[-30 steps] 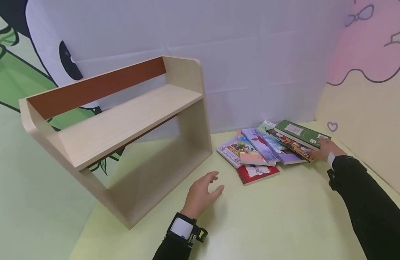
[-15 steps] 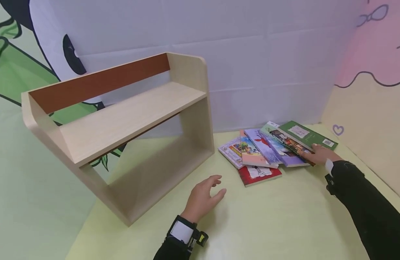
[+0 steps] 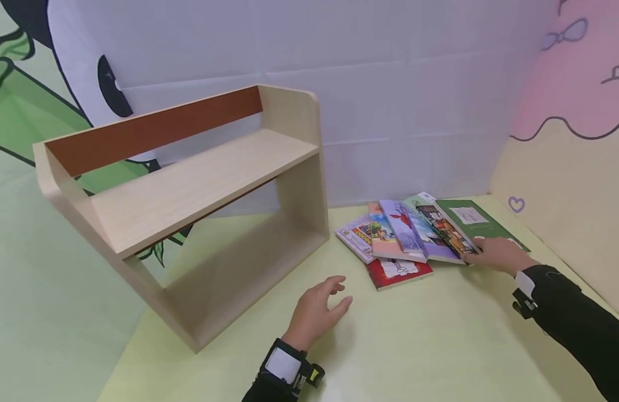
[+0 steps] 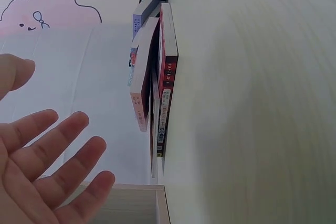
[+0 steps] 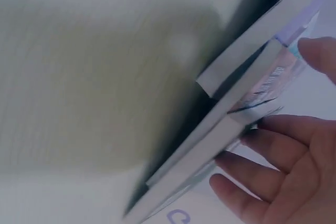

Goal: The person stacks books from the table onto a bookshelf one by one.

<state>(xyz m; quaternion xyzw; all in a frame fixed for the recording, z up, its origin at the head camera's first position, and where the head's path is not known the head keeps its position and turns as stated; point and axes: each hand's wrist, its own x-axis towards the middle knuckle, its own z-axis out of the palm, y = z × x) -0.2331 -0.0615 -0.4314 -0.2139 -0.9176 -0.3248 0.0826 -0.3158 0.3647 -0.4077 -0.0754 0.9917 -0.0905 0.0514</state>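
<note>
Yellow desk (image 3: pixel 415 346), cartoon backdrop behind. Wooden shelf (image 3: pixel 189 195) left. Your left hand (image 3: pixel 317 312) hovers, fingers relaxed; right hand (image 3: pixel 495 254) fingers grip the green book (image 3: pixel 470 220) atop fanned books (image 3: pixel 400 240).

Head camera looks forward and down from above the table (image 3: pixel 420 346), taking in the shelf (image 3: pixel 189 190) at ten o'clock and the books (image 3: pixel 415 234) at two. Left wrist view sits low by the left hand (image 4: pixel 37 166), rolled sideways, facing the book (image 4: pixel 157 93) edges near. Right wrist view is tight against the books (image 5: pixel 236 103), blurred. All three share the books.
</note>
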